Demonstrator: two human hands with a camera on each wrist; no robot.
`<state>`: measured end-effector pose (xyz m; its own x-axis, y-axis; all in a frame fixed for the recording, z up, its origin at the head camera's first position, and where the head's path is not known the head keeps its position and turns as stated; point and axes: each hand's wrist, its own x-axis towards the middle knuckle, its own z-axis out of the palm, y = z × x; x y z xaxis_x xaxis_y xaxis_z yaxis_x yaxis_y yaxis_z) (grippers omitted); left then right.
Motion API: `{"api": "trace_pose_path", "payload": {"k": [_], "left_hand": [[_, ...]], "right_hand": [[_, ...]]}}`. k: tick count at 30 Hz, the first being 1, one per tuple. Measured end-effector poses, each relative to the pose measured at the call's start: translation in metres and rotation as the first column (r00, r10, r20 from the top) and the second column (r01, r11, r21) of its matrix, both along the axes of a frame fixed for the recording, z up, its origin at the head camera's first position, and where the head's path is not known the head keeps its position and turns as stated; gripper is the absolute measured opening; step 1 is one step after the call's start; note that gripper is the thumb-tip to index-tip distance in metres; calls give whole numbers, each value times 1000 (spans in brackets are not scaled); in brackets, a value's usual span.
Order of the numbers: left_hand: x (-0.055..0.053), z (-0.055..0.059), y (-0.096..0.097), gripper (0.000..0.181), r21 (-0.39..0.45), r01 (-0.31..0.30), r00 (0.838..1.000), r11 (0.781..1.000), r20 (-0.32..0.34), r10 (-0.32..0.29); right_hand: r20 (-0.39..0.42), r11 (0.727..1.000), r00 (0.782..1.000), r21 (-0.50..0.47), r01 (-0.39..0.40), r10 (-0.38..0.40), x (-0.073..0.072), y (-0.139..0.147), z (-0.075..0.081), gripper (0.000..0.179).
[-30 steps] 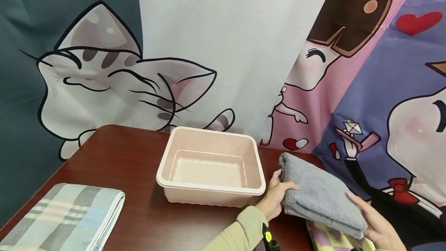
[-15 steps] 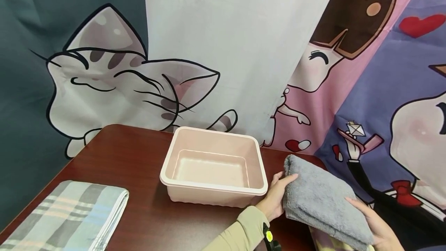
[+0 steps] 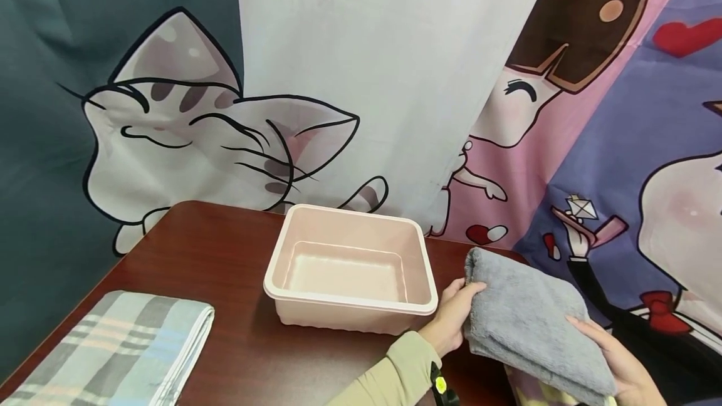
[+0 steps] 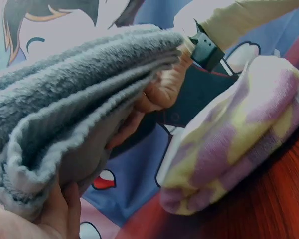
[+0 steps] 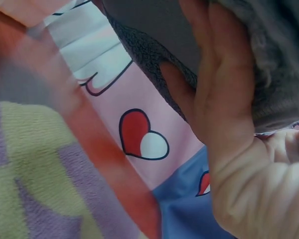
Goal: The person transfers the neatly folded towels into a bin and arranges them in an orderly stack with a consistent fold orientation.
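Observation:
A folded, fluffy grey towel [image 3: 530,318] is held in the air between both hands, tilted down to the right. My left hand [image 3: 454,318] grips its left edge, thumb on top and fingers underneath. At the opposite end my right hand [image 3: 617,362] holds the right edge, its fingers reaching underneath in the right wrist view. The towel's stacked fold edges show in the left wrist view. Below it lies a yellow and purple folded towel [image 4: 229,144], mostly hidden in the head view.
A pale pink plastic bin [image 3: 350,306] stands left of my left hand, with nothing in it. A folded plaid cloth [image 3: 124,343] lies at the left of the dark red table [image 3: 237,356]. A printed curtain [image 3: 366,80] hangs behind the table.
The grey towel has shifted slightly right, away from the bin, and its right end has dropped, covering more of the yellow and purple towel. The head view has turned slightly left.

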<state>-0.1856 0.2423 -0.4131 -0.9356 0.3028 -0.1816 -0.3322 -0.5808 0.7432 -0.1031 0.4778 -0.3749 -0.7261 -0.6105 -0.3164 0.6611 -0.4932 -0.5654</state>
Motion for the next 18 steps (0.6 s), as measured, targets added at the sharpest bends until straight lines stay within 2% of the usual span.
{"api": "trace_pose_path", "payload": {"k": [4, 10, 14, 18], "left_hand": [[3, 7, -1, 27, -7, -18, 1000, 1000, -14, 18], [8, 15, -5, 24, 2, -42, 997, 999, -61, 42], [9, 23, -11, 24, 6, -39, 995, 999, -95, 39], [9, 34, -21, 29, -64, -41, 993, 997, -109, 34]], "right_hand": [[23, 998, 998, 37, 55, -56, 2, 2, 6, 47], [-9, 979, 985, 115, 170, -170, 4, -1, 14, 34], [4, 975, 983, 124, 182, -184, 3, -7, 21, 34], [41, 973, 982, 147, 178, -186, -1, -13, 29, 34]]}}
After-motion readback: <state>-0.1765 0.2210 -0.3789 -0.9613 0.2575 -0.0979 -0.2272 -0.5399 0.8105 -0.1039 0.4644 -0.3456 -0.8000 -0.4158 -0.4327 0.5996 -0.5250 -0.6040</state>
